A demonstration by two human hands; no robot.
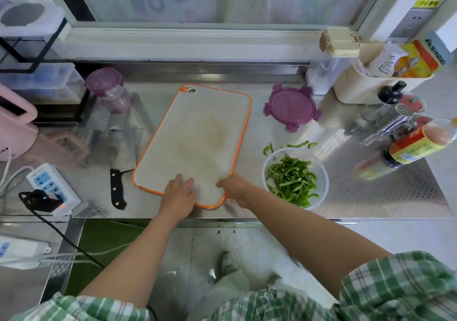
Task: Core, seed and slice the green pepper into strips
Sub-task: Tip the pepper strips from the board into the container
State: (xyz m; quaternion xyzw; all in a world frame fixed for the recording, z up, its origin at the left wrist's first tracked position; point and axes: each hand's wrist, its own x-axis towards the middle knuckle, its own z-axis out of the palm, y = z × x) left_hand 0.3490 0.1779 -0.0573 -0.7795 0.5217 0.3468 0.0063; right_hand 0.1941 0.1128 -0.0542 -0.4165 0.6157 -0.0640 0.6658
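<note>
Green pepper strips (293, 181) fill a clear bowl (321, 169) on the steel counter, right of the cutting board. A few loose strips (300, 145) lie on the counter just behind the bowl. The white cutting board (197, 137) with an orange rim is bare. My left hand (178, 192) rests flat on the board's near edge with fingers spread. My right hand (235, 187) holds the board's near right corner, fingers curled round its rim. A cleaver (121, 172) with a black handle lies left of the board, its blade partly under it.
A purple lid (291, 108) lies behind the bowl. Sauce bottles (415, 145) and a cream caddy (371, 85) crowd the right side. A purple-lidded jar (108, 90), a pink appliance (14, 132) and a power strip (52, 187) stand at the left. The counter's front edge is just below my hands.
</note>
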